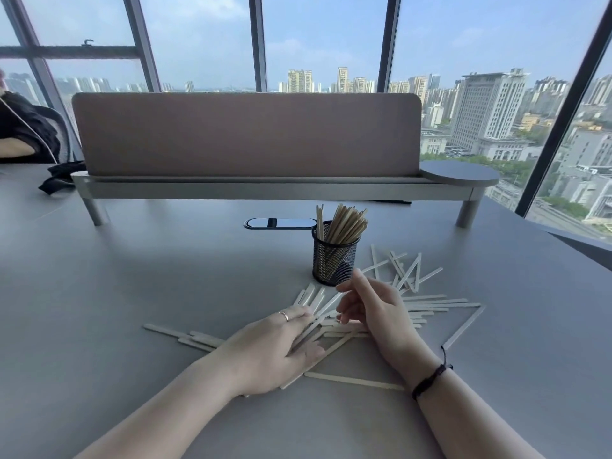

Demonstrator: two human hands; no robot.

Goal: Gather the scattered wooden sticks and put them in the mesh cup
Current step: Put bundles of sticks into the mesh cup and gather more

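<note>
A black mesh cup (335, 260) stands upright on the grey table (132, 276), holding several wooden sticks that lean right. Several pale flat wooden sticks (440, 304) lie scattered in front of it and to its right. My left hand (275, 346) lies flat on the pile, fingers straight and pressing on sticks below the cup. My right hand (371, 306) hovers just in front of the cup with its fingers loosely curled; nothing shows between them.
A low shelf with a pink divider panel (245, 134) crosses the table behind the cup. An oval cable port (280, 223) sits left of the cup. Another person's arm (16, 147) shows at the far left. Windows lie beyond.
</note>
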